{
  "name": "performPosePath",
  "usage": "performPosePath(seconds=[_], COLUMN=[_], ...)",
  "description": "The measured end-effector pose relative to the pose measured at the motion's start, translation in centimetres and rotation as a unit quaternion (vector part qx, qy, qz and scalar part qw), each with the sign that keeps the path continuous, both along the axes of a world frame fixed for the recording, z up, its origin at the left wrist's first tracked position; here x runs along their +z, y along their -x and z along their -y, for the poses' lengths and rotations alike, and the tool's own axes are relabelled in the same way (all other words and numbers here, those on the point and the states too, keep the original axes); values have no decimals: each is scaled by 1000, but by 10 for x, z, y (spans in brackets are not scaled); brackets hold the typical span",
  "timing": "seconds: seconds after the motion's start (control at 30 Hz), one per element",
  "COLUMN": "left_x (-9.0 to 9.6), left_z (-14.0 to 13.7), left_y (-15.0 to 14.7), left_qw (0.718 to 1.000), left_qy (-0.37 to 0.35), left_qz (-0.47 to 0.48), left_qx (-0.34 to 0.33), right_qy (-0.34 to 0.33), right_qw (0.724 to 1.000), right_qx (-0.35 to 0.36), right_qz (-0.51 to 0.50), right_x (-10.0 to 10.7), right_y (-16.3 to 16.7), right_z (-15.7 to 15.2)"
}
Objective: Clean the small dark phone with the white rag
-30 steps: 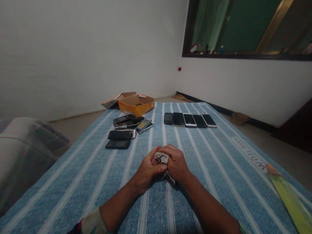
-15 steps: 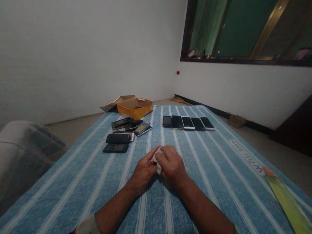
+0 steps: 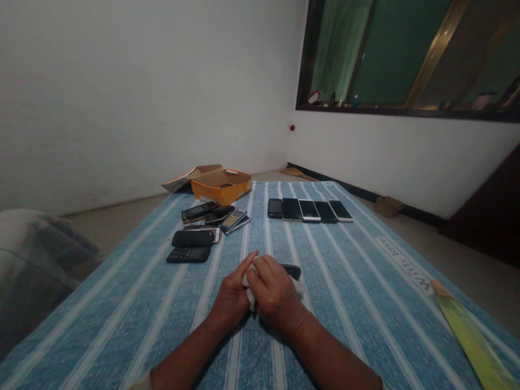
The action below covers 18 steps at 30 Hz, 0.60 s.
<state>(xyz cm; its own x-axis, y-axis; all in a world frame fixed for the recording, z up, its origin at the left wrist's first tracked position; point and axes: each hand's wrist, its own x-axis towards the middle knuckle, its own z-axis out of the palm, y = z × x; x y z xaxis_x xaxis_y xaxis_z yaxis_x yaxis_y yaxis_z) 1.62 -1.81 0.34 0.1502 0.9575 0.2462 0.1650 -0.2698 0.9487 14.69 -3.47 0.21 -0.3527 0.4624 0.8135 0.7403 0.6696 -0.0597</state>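
A dark phone-like object now pokes out beyond the right hand at lower centre, hidden half a second ago, suggesting it was turned within the white cloth, on which left hand and right hand keep a clenched grip. Blue-striped fabric covers the worktop; a pale wall and window fill the upper frame.

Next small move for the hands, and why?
Probably slide the right hand with the white cloth toward the exposed end of the dark object: cloth bunches between right and left hand, while that end's top shows uncovered.
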Motion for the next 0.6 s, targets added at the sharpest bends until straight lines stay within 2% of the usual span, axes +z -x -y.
performPosePath(seconds=[0.17, 0.27, 0.33, 0.43, 0.6], left_x=[-6, -5, -6, -13, -29], left_z=[-5, -5, -5, -7, -17], left_y=[5, 6, 6, 6, 9], left_qw=[997, 998, 999, 999, 988], left_qy=[-18, -10, -2, -4, -29], left_qz=[-70, -68, -53, -54, -154], left_qx=[29, 13, -11, 1, 12], right_qy=[94, 135, 137, 116, 124], right_qw=[995, 990, 989, 991, 991], right_qx=[1, 7, 11, 8, 0], right_qz=[-18, -45, -63, -71, -58], right_x=[1, 4, 3, -1, -10], right_y=[6, 8, 9, 10, 10], right_z=[6, 10, 9, 5, -4])
